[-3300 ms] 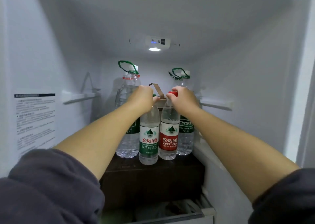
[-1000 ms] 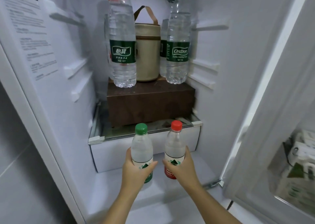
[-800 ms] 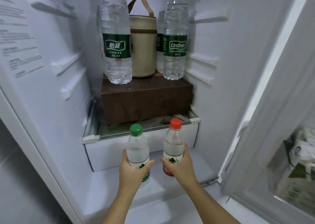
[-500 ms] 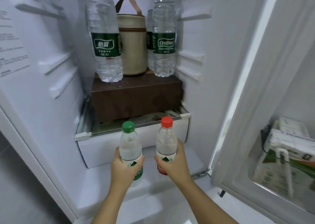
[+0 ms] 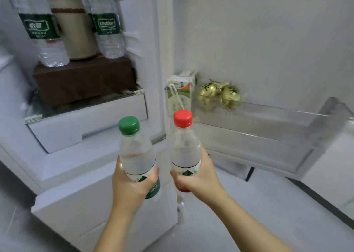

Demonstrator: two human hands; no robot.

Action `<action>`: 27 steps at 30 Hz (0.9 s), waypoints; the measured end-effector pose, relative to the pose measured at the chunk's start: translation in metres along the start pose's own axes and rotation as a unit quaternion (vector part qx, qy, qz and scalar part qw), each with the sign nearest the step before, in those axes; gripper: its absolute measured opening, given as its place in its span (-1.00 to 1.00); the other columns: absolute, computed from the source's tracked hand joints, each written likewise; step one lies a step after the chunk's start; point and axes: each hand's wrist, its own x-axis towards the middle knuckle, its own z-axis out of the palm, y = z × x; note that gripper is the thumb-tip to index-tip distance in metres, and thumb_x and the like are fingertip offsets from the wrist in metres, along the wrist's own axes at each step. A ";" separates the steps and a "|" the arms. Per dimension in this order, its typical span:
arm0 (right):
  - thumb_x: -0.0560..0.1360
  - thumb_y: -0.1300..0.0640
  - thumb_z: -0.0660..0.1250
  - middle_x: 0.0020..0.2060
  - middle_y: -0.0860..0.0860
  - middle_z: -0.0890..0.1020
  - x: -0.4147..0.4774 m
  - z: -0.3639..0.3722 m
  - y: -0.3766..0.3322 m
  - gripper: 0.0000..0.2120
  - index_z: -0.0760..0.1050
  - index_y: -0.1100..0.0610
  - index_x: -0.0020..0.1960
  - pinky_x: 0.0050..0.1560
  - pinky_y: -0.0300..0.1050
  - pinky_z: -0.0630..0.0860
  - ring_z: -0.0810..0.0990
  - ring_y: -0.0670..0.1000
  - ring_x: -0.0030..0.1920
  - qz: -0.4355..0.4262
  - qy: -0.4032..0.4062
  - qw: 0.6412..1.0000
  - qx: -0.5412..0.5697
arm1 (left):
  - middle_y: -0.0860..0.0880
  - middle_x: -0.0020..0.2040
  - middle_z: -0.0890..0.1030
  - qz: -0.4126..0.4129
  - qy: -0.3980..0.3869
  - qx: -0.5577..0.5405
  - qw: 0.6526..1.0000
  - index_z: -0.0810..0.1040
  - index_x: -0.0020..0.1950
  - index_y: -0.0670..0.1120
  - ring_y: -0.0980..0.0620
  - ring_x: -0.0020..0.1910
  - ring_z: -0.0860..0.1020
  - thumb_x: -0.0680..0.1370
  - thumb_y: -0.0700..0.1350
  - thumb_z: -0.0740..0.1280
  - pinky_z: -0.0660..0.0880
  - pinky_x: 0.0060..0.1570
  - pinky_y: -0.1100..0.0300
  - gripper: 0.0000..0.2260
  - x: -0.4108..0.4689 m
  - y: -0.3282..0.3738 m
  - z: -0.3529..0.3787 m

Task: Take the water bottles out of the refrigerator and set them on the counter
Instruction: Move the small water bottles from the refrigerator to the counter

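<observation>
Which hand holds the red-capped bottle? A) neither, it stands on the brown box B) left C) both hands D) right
D: the right hand grips the red-capped bottle around its label, while the left hand grips the green-capped bottle.

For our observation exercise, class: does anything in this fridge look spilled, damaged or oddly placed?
No spill or damage shows. One oddity: two large bottles and a beige bag stand on a brown box, not on a shelf.
</observation>
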 end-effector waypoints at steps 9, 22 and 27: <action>0.34 0.34 0.54 -0.20 -0.15 0.61 -0.138 -0.134 -0.017 -0.45 0.36 -0.09 0.10 -0.34 -0.22 0.56 0.57 -0.17 -0.31 -0.006 0.185 0.982 -0.026 | 0.01 -0.01 0.66 0.014 -0.178 -0.043 0.983 0.51 0.19 -0.04 0.17 -0.04 0.63 0.12 0.17 0.50 0.56 -0.09 0.30 -0.32 -0.106 0.052 0.128; 0.34 0.42 0.49 -0.26 0.14 0.53 -0.235 -0.294 -0.011 -0.54 0.36 0.23 0.13 -0.44 -0.35 0.47 0.51 -0.21 -0.42 0.053 0.449 0.890 -0.064 | 0.24 -0.14 0.62 0.041 -0.372 -0.100 0.922 0.44 -0.01 0.18 0.19 -0.13 0.60 0.22 -0.04 0.55 0.53 -0.17 0.34 -0.56 -0.180 0.082 0.317; 0.33 0.32 0.54 -0.16 -0.10 0.60 -0.248 -0.370 0.005 -0.53 0.40 0.02 0.07 -0.21 -0.40 0.53 0.58 -0.21 -0.20 0.070 0.511 0.849 -0.114 | 0.23 -0.15 0.61 0.008 -0.422 -0.135 0.896 0.44 0.00 0.19 0.18 -0.12 0.60 0.17 0.08 0.52 0.53 -0.18 0.32 -0.54 -0.196 0.088 0.413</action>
